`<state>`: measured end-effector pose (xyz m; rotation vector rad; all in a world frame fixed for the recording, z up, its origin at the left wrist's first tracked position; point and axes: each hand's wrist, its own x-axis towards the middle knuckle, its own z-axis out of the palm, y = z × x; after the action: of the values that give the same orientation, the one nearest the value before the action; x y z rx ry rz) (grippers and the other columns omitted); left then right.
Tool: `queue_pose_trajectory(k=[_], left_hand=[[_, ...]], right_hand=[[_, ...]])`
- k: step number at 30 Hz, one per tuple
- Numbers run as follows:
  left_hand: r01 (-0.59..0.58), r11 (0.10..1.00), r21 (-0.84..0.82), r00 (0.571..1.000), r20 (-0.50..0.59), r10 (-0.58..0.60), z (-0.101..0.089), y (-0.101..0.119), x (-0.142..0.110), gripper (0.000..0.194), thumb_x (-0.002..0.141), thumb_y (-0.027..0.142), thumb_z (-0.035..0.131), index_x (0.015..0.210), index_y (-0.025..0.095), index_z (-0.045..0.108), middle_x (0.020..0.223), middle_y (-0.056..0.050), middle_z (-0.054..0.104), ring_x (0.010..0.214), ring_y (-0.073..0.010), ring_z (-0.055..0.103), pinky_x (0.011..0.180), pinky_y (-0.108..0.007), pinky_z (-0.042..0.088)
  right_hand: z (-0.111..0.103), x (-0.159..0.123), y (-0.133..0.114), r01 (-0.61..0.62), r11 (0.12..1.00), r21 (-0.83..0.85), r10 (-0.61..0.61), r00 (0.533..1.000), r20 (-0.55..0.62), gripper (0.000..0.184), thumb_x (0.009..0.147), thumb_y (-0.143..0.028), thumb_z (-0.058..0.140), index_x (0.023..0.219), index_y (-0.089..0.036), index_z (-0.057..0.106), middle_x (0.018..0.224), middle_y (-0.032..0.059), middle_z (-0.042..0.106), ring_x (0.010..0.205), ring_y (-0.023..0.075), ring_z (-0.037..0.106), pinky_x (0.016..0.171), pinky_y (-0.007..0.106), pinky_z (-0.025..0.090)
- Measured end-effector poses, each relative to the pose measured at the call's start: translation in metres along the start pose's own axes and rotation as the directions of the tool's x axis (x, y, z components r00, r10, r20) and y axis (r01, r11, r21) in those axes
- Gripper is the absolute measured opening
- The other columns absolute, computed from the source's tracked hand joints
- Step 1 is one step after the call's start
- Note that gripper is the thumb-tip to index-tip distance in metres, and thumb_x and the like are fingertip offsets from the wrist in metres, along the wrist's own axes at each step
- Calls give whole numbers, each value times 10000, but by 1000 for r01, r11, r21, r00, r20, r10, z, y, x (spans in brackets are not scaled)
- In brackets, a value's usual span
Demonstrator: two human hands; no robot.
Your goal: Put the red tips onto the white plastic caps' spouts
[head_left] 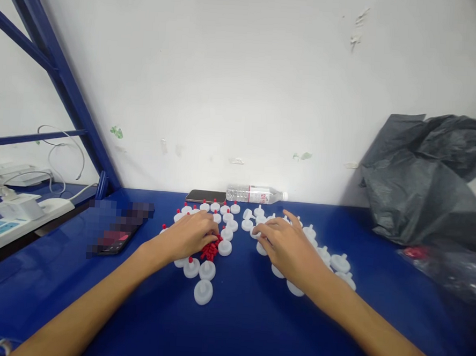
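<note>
My left hand (193,231) is closed, its curled fingertips down at the edge of a heap of small red tip caps (209,251); whatever they hold is hidden. White nozzle caps surround the heap, some with a red tip, such as this red-tipped nozzle cap (191,267), others plain, like the nearest plain nozzle cap (203,292). My right hand (292,251) reaches over a second group of plain white nozzle caps (296,288). Its thumb and a finger pinch at a nozzle cap (254,232) on that group's left side, while another finger sticks out. Several caps are partly covered by this hand.
A clear plastic bottle (257,194) lies along the wall beside a dark phone (205,196). Another phone (121,235), partly blurred, rests at left. Power strips (17,223) with cables stand further left. A grey plastic bag (427,179) and clear plastic (454,272) occupy the right.
</note>
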<state>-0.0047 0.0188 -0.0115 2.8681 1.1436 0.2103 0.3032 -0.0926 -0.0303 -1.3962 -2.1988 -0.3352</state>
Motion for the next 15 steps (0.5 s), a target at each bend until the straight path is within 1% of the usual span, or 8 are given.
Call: queue_pose_trajectory(k=[1,3,5,6,8,10,13,15], left_hand=[[1,1000,0,1000,4,-1,0,0,0,146,1146,153,871,1136,257,973,1135,-99,903,1206,-348,833,898,-378,572],[3,1000,0,1000,12,-3,0,0,0,142,1132,147,875,1120,258,963,1146,-101,907,1202,-352,836,880,-377,572],[5,1000,3,1000,16,-5,0,2,0,140,1131,142,865,1111,253,948,1135,-103,904,1194,-354,836,865,-377,567],[7,1000,6,1000,17,-7,0,3,0,135,1132,144,859,1108,250,940,1130,-102,902,1188,-353,835,857,-375,561],[15,1000,13,1000,16,-15,-3,7,-1,117,1139,156,847,1102,242,918,1123,-98,896,1165,-347,835,840,-372,545],[31,999,22,999,8,-31,-9,12,-3,96,1142,173,834,1094,232,891,1118,-96,891,1120,-340,832,828,-373,533],[53,998,28,998,-19,-53,-21,19,-6,116,1154,163,770,1124,224,864,1139,-94,898,1063,-321,832,841,-377,539],[41,999,20,998,-49,-40,-26,21,-8,152,1162,160,737,1173,226,874,1145,-88,906,1008,-299,831,845,-373,555]], right_hand=[[-2,0,-1,0,1000,-3,0,1000,-10,295,1173,-113,747,1265,-325,930,1104,7,1010,1188,277,959,1444,673,583],[-4,-1,-5,-24,999,-34,23,999,-30,194,1164,-215,845,1306,-311,935,1142,44,1016,1214,320,961,1428,714,598],[-6,-2,-8,-52,996,-76,50,998,-28,186,1117,-299,949,1303,-299,941,1110,68,1009,1222,367,961,1414,766,602],[-6,-3,-8,-57,994,-89,56,998,-15,199,1089,-309,985,1284,-298,943,1071,64,1001,1204,374,963,1414,777,598],[-8,-4,-8,-50,994,-94,53,998,27,207,1047,-270,1016,1239,-300,942,998,45,984,1151,362,968,1424,766,590],[-10,-4,-7,-29,997,-76,34,997,69,237,1031,-197,993,1236,-302,938,984,32,980,1116,340,972,1431,735,588],[-12,-3,-8,-11,1000,-23,14,994,111,342,1040,-117,908,1316,-319,923,1073,26,1000,1113,310,979,1437,698,591],[-12,-3,-11,-27,1000,-1,27,991,131,389,1050,-126,884,1384,-326,906,1185,41,1011,1144,313,984,1432,705,598]])
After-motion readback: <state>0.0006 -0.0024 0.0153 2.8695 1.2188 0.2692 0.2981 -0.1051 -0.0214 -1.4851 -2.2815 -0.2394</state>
